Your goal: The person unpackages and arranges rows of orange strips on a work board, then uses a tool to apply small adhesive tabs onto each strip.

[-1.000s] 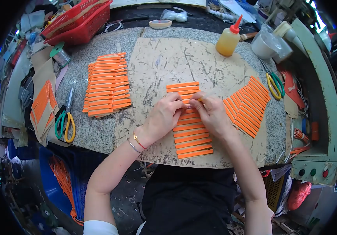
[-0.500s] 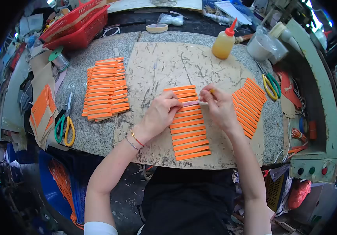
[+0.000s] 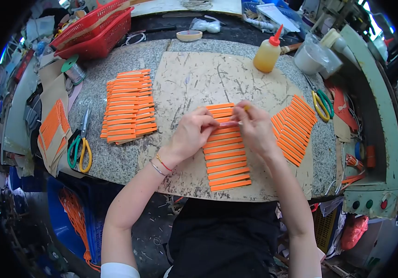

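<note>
An orange slatted strip panel (image 3: pixel 227 160) lies lengthwise on the brown board in front of me. Across its upper part runs a thin pinkish strip (image 3: pixel 229 124). My left hand (image 3: pixel 195 132) pinches the strip's left end at the panel's left edge. On the right edge, my right hand (image 3: pixel 256 129) has its fingers closed near the strip's other end; a small yellow item shows between them, too small to name. A stack of orange slatted pieces (image 3: pixel 128 106) lies to the left, and more orange slatted pieces (image 3: pixel 296 127) lie right of my right hand.
Scissors (image 3: pixel 82 139) lie at the left, another pair (image 3: pixel 321 104) at the right. A glue bottle (image 3: pixel 267 54) stands behind the board (image 3: pixel 194 69). Further back are a tape roll (image 3: pixel 189 35) and red baskets (image 3: pixel 97 34). A green machine frame (image 3: pixel 379 116) borders the right side.
My right hand first drew back rightward from the panel's middle, uncovering the pinkish strip, then came slightly back toward it. My left hand stays at the panel's left edge.
</note>
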Demonstrator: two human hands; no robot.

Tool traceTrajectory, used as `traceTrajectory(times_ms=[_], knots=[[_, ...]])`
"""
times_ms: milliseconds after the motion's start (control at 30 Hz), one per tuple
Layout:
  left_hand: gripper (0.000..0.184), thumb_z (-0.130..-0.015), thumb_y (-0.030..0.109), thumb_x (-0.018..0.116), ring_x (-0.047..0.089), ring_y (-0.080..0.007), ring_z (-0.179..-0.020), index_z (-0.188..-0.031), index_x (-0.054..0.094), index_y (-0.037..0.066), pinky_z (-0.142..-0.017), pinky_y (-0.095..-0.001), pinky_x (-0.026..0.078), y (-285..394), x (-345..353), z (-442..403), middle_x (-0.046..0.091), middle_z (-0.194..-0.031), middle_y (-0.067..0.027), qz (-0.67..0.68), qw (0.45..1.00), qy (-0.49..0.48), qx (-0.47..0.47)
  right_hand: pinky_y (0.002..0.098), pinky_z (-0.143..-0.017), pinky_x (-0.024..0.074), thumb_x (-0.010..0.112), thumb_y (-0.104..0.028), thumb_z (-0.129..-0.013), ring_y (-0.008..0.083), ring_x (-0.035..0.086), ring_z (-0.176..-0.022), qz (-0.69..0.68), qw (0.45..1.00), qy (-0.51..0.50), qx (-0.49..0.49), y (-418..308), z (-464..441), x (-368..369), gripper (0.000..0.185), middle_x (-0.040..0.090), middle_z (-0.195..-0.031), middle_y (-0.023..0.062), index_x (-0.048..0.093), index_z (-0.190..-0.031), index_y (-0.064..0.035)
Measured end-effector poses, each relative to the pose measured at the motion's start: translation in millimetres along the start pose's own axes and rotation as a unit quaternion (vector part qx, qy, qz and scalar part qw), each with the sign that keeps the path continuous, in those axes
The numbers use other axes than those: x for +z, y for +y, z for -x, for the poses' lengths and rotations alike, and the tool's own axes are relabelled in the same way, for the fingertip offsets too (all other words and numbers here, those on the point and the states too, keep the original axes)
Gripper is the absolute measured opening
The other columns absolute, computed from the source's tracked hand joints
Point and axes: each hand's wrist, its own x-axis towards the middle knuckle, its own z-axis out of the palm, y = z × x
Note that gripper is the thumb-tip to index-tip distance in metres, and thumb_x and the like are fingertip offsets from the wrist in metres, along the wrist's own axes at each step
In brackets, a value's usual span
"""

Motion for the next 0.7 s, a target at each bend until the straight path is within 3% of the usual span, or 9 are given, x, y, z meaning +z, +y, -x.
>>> traceTrajectory(times_ms=[33, 133, 167, 267, 500, 600, 700], knots=[[0.011, -0.081, -0.004, 0.069, 0.064, -0.0236, -0.071, -0.09, 0.073, -0.001, -0.065, -0.0308, 0.051, -0.5, -0.8, -0.4, 0.064, -0.086, -0.0107, 0.023, 1.0, 0.011, -0.012, 0.0279, -0.071, 0.0526, 0.055, -0.013, -0.101, 0.014, 0.067, -0.078, 0.036, 0.999, 0.011, 0.005, -3.8, -1.1, -9.2, 0.019, 0.067, -0.078, 0.0088, 0.063, -0.099, 0.0039], [0.011, -0.081, -0.004, 0.069, 0.063, -0.0228, -0.07, -0.09, 0.073, -0.001, -0.065, -0.0303, 0.05, -7.5, 0.9, -3.4, 0.064, -0.086, -0.0103, 0.01, 1.0, 0.001, -0.004, 0.0272, -0.071, 0.0529, 0.055, -0.014, -0.1, 0.0141, 0.068, -0.078, 0.042, 0.998, 0.05, -0.008, -3.3, -6.3, -25.6, 0.02, 0.067, -0.079, 0.0093, 0.063, -0.099, 0.0038], [0.011, -0.081, -0.004, 0.069, 0.063, -0.0228, -0.07, -0.09, 0.073, -0.001, -0.064, -0.0305, 0.05, -8.2, 1.3, -3.9, 0.064, -0.086, -0.0103, 0.0, 1.0, 0.001, 0.006, 0.0273, -0.072, 0.0532, 0.056, -0.014, -0.1, 0.0138, 0.068, -0.079, 0.038, 0.996, 0.062, 0.043, -7.5, -4.9, -29.9, 0.019, 0.067, -0.079, 0.0082, 0.064, -0.098, 0.0036], [0.01, -0.081, -0.004, 0.069, 0.063, -0.0233, -0.07, -0.089, 0.073, -0.001, -0.064, -0.0311, 0.05, -8.6, 2.8, -6.3, 0.064, -0.086, -0.0105, -0.021, 0.999, -0.002, 0.024, 0.0282, -0.071, 0.053, 0.056, -0.013, -0.1, 0.0144, 0.067, -0.076, 0.042, 0.998, 0.048, -0.015, -0.1, -7.2, -29.0, 0.018, 0.066, -0.077, 0.0091, 0.064, -0.098, 0.0034], [0.01, -0.08, -0.004, 0.068, 0.065, -0.0258, -0.073, -0.088, 0.073, 0.0, -0.065, -0.0335, 0.052, -8.0, 1.7, -7.8, 0.065, -0.086, -0.0114, -0.036, 0.998, -0.005, 0.042, 0.0373, -0.062, 0.0467, 0.062, -0.011, -0.094, 0.032, 0.059, -0.065, 0.098, 0.992, -0.032, -0.073, 7.6, -7.9, 0.3, 0.014, 0.06, -0.074, 0.0188, 0.061, -0.092, 0.0027], [0.01, -0.08, -0.004, 0.068, 0.065, -0.0259, -0.073, -0.088, 0.072, 0.0, -0.066, -0.0335, 0.052, -8.6, 1.3, -8.1, 0.064, -0.086, -0.0115, -0.036, 0.999, -0.012, 0.038, 0.0375, -0.061, 0.0466, 0.062, -0.01, -0.094, 0.0316, 0.058, -0.064, 0.097, 0.993, -0.023, -0.058, 0.7, -8.5, 0.4, 0.013, 0.06, -0.073, 0.0181, 0.061, -0.091, 0.0022], [0.01, -0.079, -0.005, 0.068, 0.065, -0.026, -0.073, -0.087, 0.072, 0.0, -0.065, -0.0333, 0.052, -7.9, 1.1, -8.5, 0.064, -0.085, -0.0118, -0.038, 0.999, -0.016, 0.035, 0.0374, -0.062, 0.0471, 0.062, -0.01, -0.094, 0.032, 0.059, -0.065, 0.113, 0.985, -0.042, -0.123, 4.3, -10.6, 3.7, 0.012, 0.06, -0.074, 0.0189, 0.061, -0.091, 0.0022]])
